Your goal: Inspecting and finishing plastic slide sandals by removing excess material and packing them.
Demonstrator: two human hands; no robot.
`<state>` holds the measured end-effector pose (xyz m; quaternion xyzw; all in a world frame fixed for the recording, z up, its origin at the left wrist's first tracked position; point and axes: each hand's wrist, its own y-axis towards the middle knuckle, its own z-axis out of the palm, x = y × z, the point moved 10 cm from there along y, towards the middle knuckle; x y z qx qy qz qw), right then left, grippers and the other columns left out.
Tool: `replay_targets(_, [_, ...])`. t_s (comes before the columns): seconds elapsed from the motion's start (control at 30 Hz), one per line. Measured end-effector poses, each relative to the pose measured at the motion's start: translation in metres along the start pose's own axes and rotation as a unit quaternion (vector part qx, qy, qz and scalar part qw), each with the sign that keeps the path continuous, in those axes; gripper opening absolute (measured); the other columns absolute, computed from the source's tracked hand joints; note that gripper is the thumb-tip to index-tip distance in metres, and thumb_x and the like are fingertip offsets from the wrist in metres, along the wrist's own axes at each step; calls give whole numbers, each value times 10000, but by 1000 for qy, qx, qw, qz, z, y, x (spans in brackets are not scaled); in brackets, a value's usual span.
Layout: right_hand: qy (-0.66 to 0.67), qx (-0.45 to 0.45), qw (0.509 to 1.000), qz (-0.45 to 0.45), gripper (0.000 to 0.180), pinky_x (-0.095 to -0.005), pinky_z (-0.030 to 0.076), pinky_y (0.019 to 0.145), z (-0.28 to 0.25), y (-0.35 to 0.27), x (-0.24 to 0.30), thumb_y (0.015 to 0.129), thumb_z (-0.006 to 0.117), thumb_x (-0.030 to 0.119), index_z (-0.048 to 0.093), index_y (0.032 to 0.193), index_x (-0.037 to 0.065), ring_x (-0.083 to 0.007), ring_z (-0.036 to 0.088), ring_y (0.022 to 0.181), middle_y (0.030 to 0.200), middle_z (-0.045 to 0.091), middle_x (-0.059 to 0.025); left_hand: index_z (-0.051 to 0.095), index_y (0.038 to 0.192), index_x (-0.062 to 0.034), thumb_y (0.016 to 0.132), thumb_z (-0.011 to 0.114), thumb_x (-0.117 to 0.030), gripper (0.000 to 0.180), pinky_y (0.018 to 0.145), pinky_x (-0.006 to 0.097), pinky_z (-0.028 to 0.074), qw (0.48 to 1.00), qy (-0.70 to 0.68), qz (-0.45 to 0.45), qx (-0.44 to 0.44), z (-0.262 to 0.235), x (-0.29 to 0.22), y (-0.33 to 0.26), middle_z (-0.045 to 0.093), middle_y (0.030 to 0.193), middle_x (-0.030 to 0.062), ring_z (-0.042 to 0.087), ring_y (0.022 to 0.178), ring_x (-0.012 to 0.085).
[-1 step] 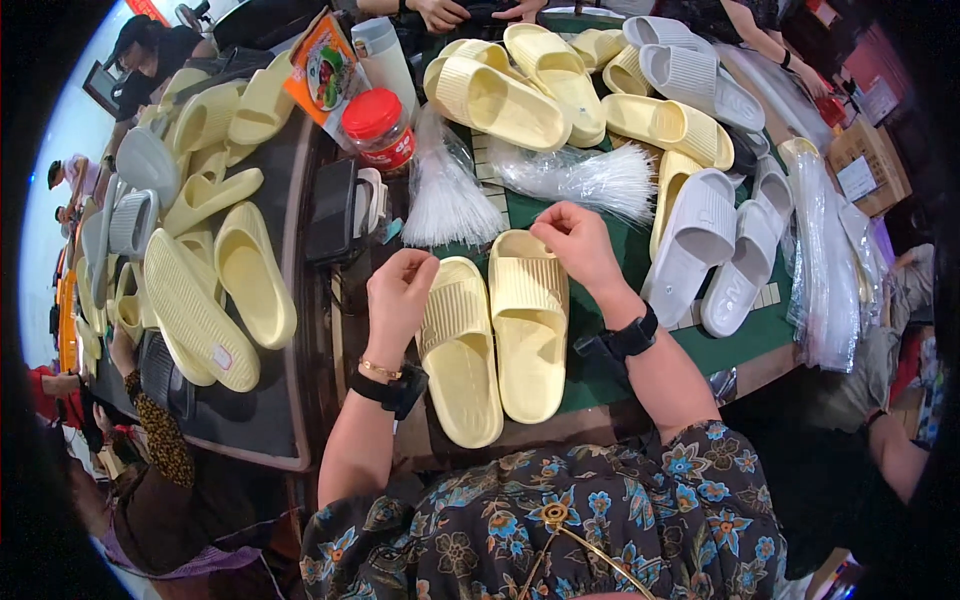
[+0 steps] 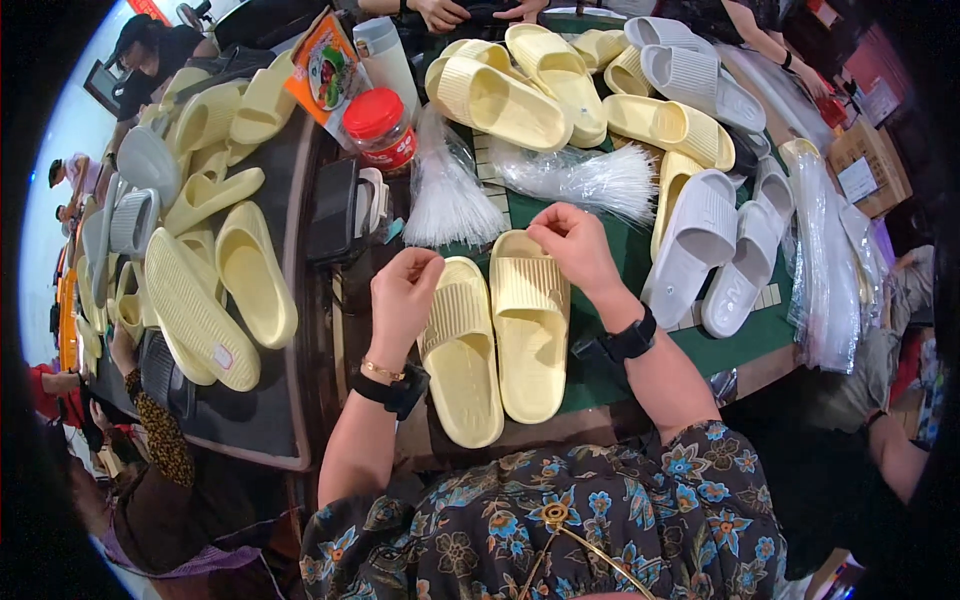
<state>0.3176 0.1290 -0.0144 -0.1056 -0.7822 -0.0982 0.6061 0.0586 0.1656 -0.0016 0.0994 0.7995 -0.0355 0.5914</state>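
A pair of pale yellow slide slippers lies side by side in front of me: the left slipper [image 2: 461,380] and the right slipper [image 2: 530,350], ribbed straps on the far side. My left hand [image 2: 405,290] is pinched closed beside the strap of the left one. Over the far end of the right slipper, my right hand [image 2: 572,243] is also closed in a pinch. Anything between the fingertips is too thin or small to make out. Just beyond the pair are two bundles of thin white plastic strands, a left bundle [image 2: 450,200] and a right bundle [image 2: 600,180] in clear film.
Yellow slippers [image 2: 500,100] and grey slippers [image 2: 694,235] pile up at the back and right. A red-lidded jar [image 2: 379,130] and a black case [image 2: 337,212] stand left of the strands. Another table with slippers [image 2: 200,310] is at left; clear plastic bags [image 2: 828,270] lie right. Other people work around.
My two hands have come very slightly closer together, the left one shifting a little to the right. The slippers stay where they were.
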Motion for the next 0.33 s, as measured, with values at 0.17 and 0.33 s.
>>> replay_targets(0.17, [1,39,997,-67,154,-267,480,630,29,-23,40,829,683,117,650,888,-22,-109,588,656,745,660,-72,666,921,20,857,674,-43,90,698,267,496,993,75,84,19,17,-37,-12,673,796,56,617,744,113])
replay_targets(0.33, [-37,64,995,-61,139,-274,475,618,44,-31,37,818,691,93,649,893,-16,-120,583,645,784,665,-81,672,914,15,844,674,-62,104,722,317,515,978,148,130,63,30,-48,-17,679,836,119,655,759,206])
